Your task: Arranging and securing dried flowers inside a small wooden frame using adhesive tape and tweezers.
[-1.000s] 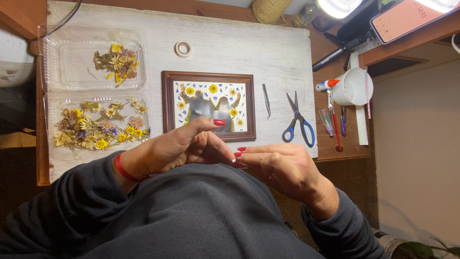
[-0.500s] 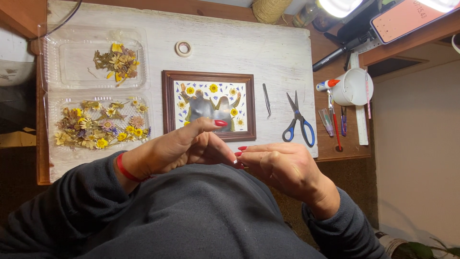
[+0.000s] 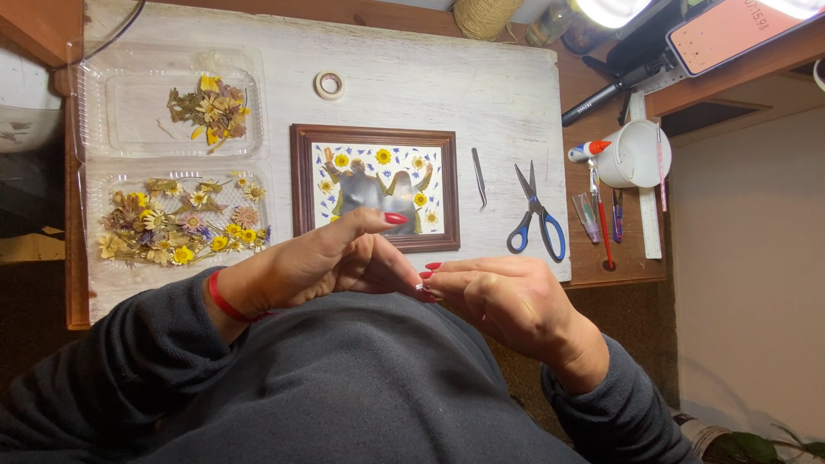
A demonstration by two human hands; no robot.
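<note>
Just ahead of both hands lies the wooden picture frame (image 3: pixel 375 187) with pressed flowers, its long axis running left to right, flat on the whitewashed board (image 3: pixel 412 86). The left hand (image 3: pixel 318 262) is nearer, its forefinger reaching over the frame's lower edge. The right hand (image 3: pixel 507 301) is curled; fingertips of both meet, pinching something tiny and white that I cannot make out. Tweezers (image 3: pixel 479 176) and scissors (image 3: pixel 537 215) lie ahead of the right hand, and trays of dried flowers (image 3: pixel 176 228) beyond the left.

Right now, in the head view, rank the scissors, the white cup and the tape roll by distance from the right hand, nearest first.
1. Scissors: just beyond the right hand, on the white board.
2. White cup: farther right, on the wooden desk.
3. Tape roll: farthest, near the board's far edge.
</note>
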